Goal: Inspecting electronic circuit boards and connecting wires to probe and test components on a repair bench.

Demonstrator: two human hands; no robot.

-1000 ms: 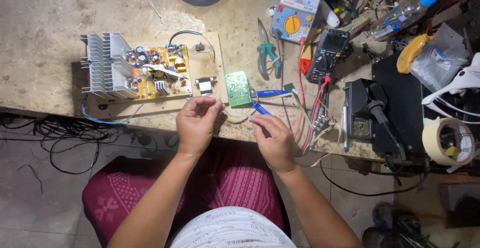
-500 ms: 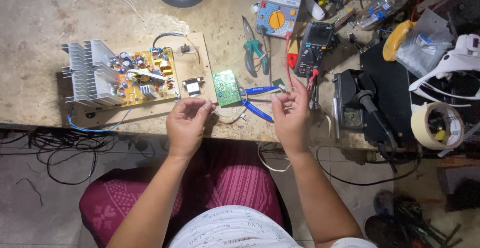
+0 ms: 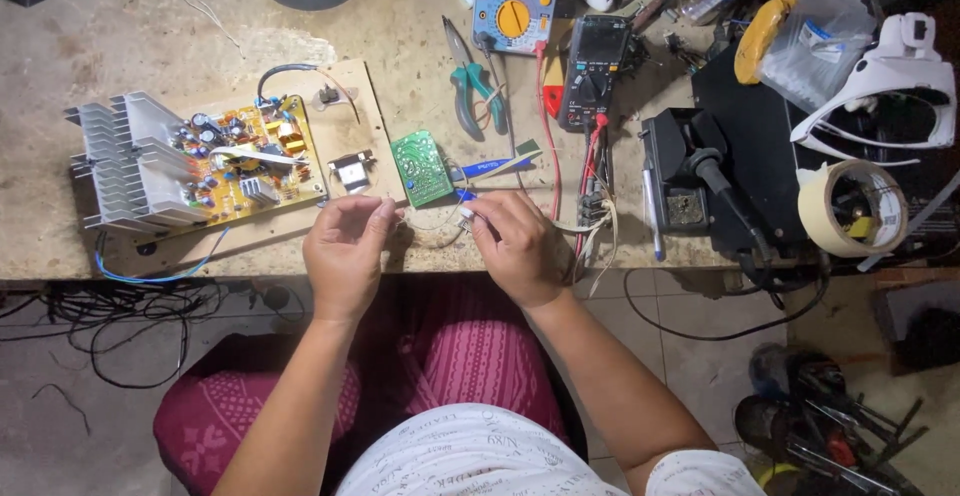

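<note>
Thin pale wire lies at the bench edge just below the small green circuit board. Right hand, raised half a second ago, is back down, pinching its end; left hand pinches the other end, fingers closed. Work resumes on the wire.

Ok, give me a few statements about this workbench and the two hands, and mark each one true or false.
1. The small green circuit board lies on the bench just beyond the two hands. True.
2. The left hand is gripping the green-handled pliers. False: the pliers lie untouched farther back on the bench.
3. The yellow board with the finned metal heat sink sits to the left of the green board. True.
4. The roll of masking tape is next to the heat sink. False: it sits at the far right edge of the bench.
5. The right hand pinches something small near thin wires. True; what it pinches cannot be made out.
</note>
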